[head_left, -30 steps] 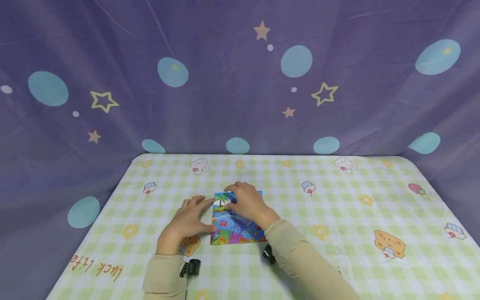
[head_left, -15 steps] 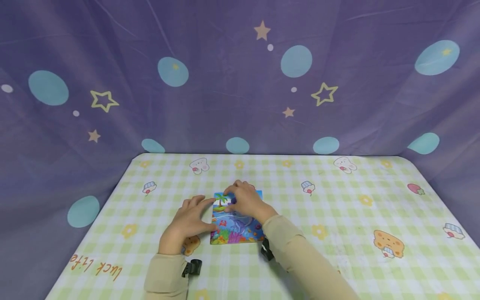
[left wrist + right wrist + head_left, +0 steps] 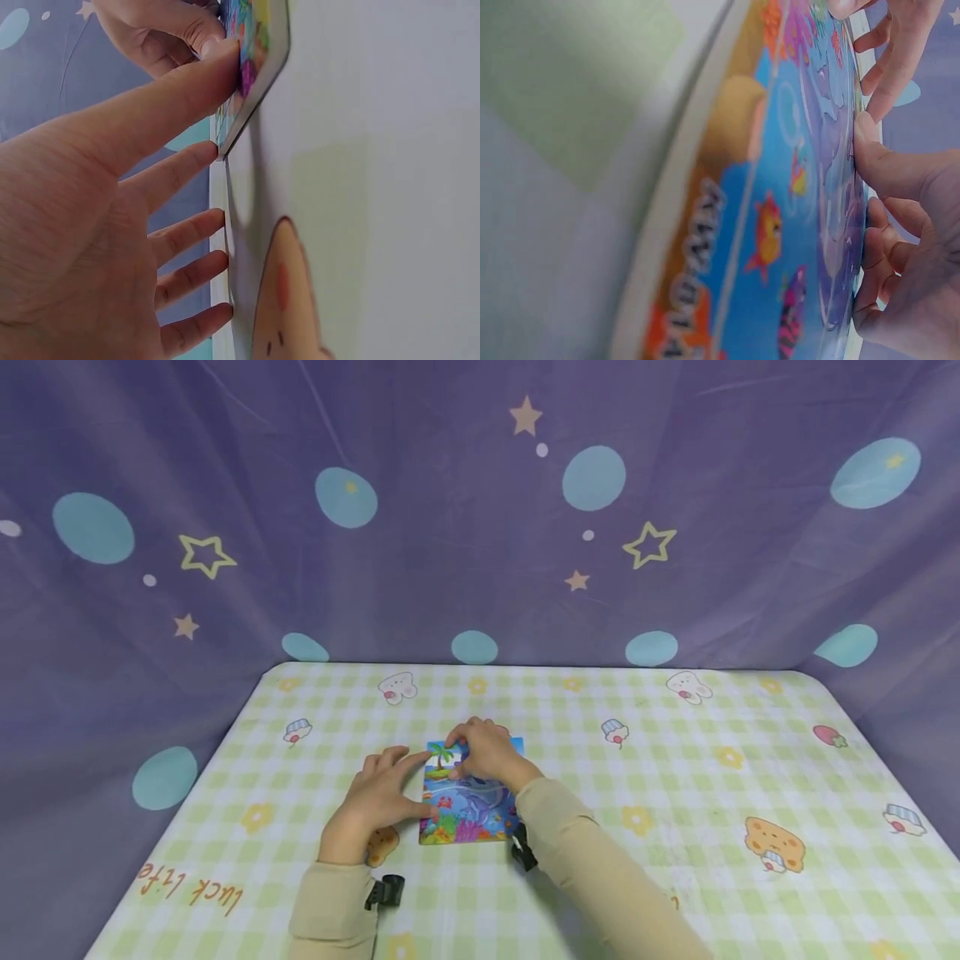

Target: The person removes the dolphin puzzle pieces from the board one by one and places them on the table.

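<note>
A thin square board (image 3: 466, 831) printed with a sea scene (palm tree, dolphin, crab, coral) lies flat on the table. My left hand (image 3: 377, 797) is at its left side, fingers spread and nearly straight. Its thumb (image 3: 202, 79) rests on the board's near left part, and the index fingertip (image 3: 210, 152) is right at the board's corner. My right hand (image 3: 490, 752) is over the upper part, its fingers (image 3: 881, 247) bent and its thumb (image 3: 870, 142) against the surface. I cannot tell whether they pinch a loose piece there. The hand covers the upper right part.
A green-and-white checked cloth (image 3: 675, 793) with cartoon prints covers the table. Behind it hangs a purple curtain (image 3: 450, 560) with stars and blue ovals. A black wrist mount sits on the left sleeve (image 3: 330, 902) and another on the right sleeve (image 3: 555, 827).
My right wrist and forearm have shifted a little to the left and away from me, while the fingertips stay near the same spot. The left hand and board hardly move.
</note>
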### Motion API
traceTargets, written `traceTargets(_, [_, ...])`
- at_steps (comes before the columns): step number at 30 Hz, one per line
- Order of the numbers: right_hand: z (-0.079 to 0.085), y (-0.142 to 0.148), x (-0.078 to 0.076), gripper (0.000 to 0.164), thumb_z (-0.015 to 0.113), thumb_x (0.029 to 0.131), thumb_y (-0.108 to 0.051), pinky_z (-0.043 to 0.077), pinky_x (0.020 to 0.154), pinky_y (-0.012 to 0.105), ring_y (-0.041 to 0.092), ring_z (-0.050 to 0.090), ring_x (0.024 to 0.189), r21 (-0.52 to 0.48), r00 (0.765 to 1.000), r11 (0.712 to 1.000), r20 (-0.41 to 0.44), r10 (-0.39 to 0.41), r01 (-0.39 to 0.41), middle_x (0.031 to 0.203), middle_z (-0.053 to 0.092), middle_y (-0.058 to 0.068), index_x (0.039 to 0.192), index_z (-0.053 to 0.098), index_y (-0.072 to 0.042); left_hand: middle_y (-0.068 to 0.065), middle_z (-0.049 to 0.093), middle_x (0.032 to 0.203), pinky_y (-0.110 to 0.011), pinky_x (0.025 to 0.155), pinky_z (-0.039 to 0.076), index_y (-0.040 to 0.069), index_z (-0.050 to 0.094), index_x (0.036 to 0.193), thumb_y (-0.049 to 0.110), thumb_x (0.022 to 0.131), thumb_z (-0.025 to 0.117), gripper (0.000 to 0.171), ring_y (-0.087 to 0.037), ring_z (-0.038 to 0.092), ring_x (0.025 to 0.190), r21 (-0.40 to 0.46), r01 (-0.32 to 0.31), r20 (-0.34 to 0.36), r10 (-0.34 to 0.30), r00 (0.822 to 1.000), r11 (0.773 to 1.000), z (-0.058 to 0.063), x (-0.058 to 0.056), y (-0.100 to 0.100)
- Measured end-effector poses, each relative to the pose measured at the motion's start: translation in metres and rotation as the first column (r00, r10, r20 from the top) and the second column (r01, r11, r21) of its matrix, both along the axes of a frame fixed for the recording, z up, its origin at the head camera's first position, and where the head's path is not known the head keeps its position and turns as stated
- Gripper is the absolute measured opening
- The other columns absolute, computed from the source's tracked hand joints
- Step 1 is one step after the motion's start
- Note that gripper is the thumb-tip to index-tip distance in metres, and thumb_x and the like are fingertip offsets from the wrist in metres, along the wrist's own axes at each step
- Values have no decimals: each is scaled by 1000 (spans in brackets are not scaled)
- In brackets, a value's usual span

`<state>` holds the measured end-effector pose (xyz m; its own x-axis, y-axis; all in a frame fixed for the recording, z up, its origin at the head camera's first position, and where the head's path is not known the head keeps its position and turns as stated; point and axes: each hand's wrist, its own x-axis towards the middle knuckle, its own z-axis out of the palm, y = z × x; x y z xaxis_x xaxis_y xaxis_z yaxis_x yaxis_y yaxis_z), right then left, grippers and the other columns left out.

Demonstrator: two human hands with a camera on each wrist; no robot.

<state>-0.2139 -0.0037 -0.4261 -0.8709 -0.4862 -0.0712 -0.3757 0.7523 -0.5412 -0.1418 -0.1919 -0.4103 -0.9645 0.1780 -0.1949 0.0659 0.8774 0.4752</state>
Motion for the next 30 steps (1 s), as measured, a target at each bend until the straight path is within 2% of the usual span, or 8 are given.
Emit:
traceTargets(14, [-2, 3, 3, 40, 86, 78, -25, 37, 97, 46, 20, 49, 93, -58, 1000, 998, -25, -3, 2, 103, 58, 0, 113, 67, -18, -19, 31, 155, -62, 104, 32, 17, 46, 149, 43, 76, 84, 86, -43, 29, 133, -4, -2, 15, 2, 1000, 1000, 1, 0, 1])
traceTargets(21, [-3, 2, 3, 44, 85, 79, -30, 38, 99, 43, 20, 53, 97, -22, 999, 1000, -48, -4, 3, 106, 62, 0, 119, 70, -18, -19, 30, 155, -62, 106, 30, 16, 45, 150, 42, 77, 84, 87, -43, 27, 134, 3, -5, 16, 5, 1000, 1000, -1, -2, 1])
traceTargets(30, [-3, 2, 3, 45, 85, 78, -31, 38, 101, 45, 23, 55, 103, -24, 999, 1000, -54, -8, 6, 109, 61, 3, 119, 70, -18, -18, 32, 154, -63, 104, 31, 17, 46, 149, 42, 76, 85, 87, -43, 29, 133, 0, -10, 17, 10, 1000, 1000, 1, -1, 2])
